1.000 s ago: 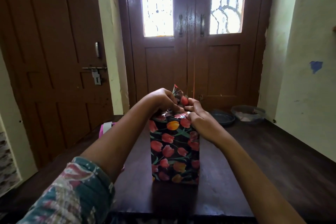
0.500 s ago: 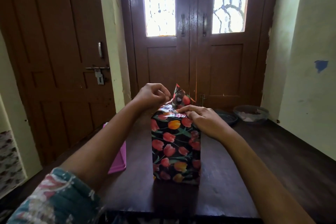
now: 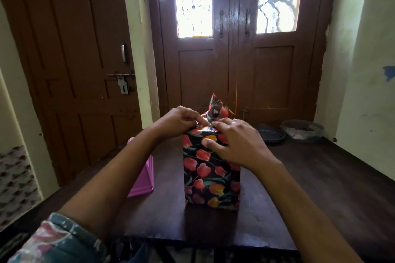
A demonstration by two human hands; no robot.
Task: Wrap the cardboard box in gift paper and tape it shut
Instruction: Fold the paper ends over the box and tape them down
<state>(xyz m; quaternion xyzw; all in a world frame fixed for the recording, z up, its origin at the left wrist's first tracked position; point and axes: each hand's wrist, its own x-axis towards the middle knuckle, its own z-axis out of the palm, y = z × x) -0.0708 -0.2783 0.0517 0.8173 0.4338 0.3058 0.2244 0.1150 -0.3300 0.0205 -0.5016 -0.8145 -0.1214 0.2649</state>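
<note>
**Top fold being closed on the wrapped box**

Farthest to the left of the hands, a pink plastic item (image 3: 142,179) lies on the dark surface (image 3: 320,181), beside the left forearm and apart from the work.

The left hand (image 3: 181,119) sits at the top left edge of the cardboard box (image 3: 210,186). Its fingers are curled and pinch the gift paper (image 3: 198,134) where it turns over that edge, probably to keep the fold tight while the other hand works.

The box stands upright on the surface between the two hands, its front fully covered in black paper with red and orange tulips. Just beyond the hands a pointed flap (image 3: 216,107) of paper stands up from the far side of the top, not yet folded down.

The right hand (image 3: 237,145) is spread over the top right corner, fingers laid across the top and thumb on the front face. It seems to press the paper flat and steady the tall box so it does not tip. The hands nearly meet at the top.

I judge the sides done and this end open. No tape can be made out.

Beyond the right hand, well apart, a dark dish (image 3: 271,135) and a bowl (image 3: 303,132) rest on the surface.
</note>
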